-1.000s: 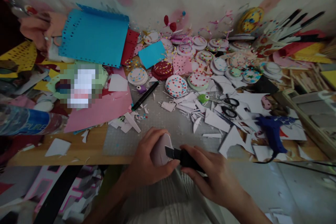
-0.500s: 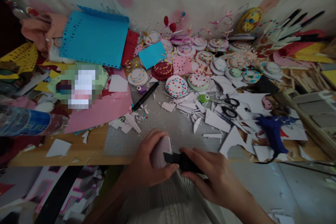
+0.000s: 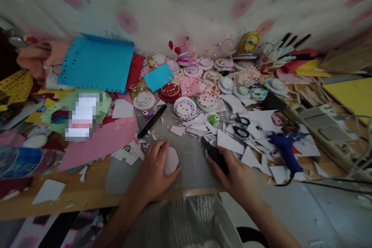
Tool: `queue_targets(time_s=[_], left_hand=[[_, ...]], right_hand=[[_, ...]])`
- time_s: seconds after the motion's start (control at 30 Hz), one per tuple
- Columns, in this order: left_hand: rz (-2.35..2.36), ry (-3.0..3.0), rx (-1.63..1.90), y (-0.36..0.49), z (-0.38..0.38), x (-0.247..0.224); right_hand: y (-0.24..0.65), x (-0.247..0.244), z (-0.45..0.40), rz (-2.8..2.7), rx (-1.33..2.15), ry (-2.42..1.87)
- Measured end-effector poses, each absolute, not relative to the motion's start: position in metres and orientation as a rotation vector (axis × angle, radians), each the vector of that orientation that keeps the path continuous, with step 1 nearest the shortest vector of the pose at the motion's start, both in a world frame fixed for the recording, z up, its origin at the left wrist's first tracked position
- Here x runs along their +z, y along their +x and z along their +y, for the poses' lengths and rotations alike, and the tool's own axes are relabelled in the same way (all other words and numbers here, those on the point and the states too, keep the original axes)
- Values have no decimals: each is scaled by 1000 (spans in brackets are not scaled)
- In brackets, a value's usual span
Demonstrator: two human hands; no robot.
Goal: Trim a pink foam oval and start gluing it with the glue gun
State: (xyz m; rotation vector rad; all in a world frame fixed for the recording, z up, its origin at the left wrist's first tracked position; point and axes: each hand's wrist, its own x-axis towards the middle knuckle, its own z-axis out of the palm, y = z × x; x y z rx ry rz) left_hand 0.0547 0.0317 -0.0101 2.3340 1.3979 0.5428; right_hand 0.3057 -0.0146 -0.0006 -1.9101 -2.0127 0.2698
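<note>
A small rounded white piece [image 3: 171,160] is held between the thumb and fingers of my left hand [image 3: 155,170], low over the grey cutting mat [image 3: 187,162] near the table's front edge. My right hand [image 3: 236,172] is wrapped round a black-handled cutter [image 3: 216,155], its tip pointing up and left over the mat, beside white scraps [image 3: 200,124]. A gap separates the two hands. Behind them lie a black pen [image 3: 152,121] and a dotted white disc [image 3: 185,108].
A blue glue gun [image 3: 286,149] with its cable and black-handled scissors [image 3: 241,126] lie at the right. Decorated discs crowd the back. A water bottle [image 3: 27,161], a blue sheet [image 3: 97,64] and a pink sheet [image 3: 100,143] are at the left.
Both hands have moved forward over the mat and apart. The cutter has left the white piece and swung up to the right. The view has tilted up and shifted right.
</note>
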Motion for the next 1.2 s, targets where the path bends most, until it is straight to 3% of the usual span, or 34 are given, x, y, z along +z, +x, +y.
queue_targets(time_s=[0.1,0.4,0.57,0.67,0.87,1.03,1.2], left_hand=[[1441,2408,544,59,43,-21],[1460,2495,554,60,47,-34],[1467,2442,634,59,41,-21],[1521,2326,802,58,38,-7],[1568,2109,1010,55,31,17],[1525,1837,1144,54,9,32],[1237,1244,1304,70,-10,38]], right_hand=[[303,-5,-4,-2170,131,-1842],[306,-6,25,-2269,194,-1668],[337,4,40,-1709,201,-1616],[365,5,61,-1273,271,-1662],[388,12,86,-1260,479,-1489],[374,52,61,-1179,331,-1368],[324,78,23,-1666,110,-1174]])
